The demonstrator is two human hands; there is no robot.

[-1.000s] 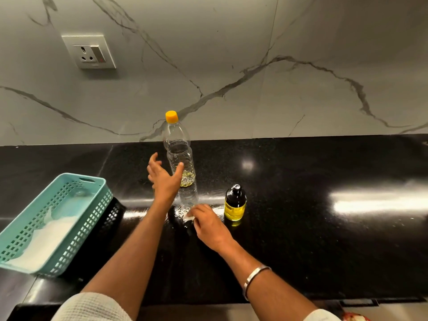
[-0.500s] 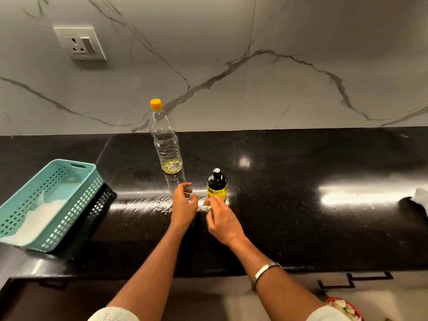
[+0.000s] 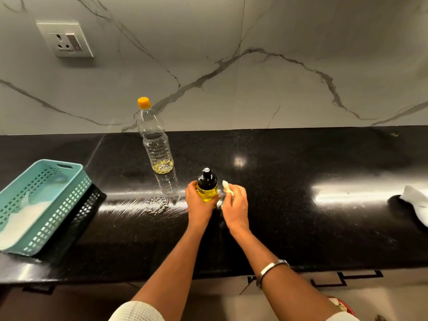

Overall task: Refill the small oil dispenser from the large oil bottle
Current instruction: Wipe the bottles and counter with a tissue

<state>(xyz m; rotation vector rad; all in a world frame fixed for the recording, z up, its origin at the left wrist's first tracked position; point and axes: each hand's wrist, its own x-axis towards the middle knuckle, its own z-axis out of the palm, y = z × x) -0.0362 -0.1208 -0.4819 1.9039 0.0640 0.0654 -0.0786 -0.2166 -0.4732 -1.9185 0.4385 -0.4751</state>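
The small oil dispenser (image 3: pixel 206 186), yellow with oil and topped by a black cap, stands on the black counter (image 3: pixel 301 228). My left hand (image 3: pixel 198 200) is wrapped around its lower body. Just to its right, my right hand (image 3: pixel 234 203) pinches a small crumpled white tissue (image 3: pixel 226 186). The large clear oil bottle (image 3: pixel 157 147) with an orange cap stands upright behind and to the left, holding only a little yellow oil at its bottom.
A teal perforated basket (image 3: pixel 39 205) with white paper inside sits at the left. Wet smears (image 3: pixel 157 202) shine on the counter below the bottle. A white cloth (image 3: pixel 415 200) lies at the far right edge. A wall socket (image 3: pixel 66 39) is on the marble backsplash.
My left hand moved from near the large bottle across to the dispenser and closed around it. My right hand lifted the tissue off the counter to the dispenser's right side.
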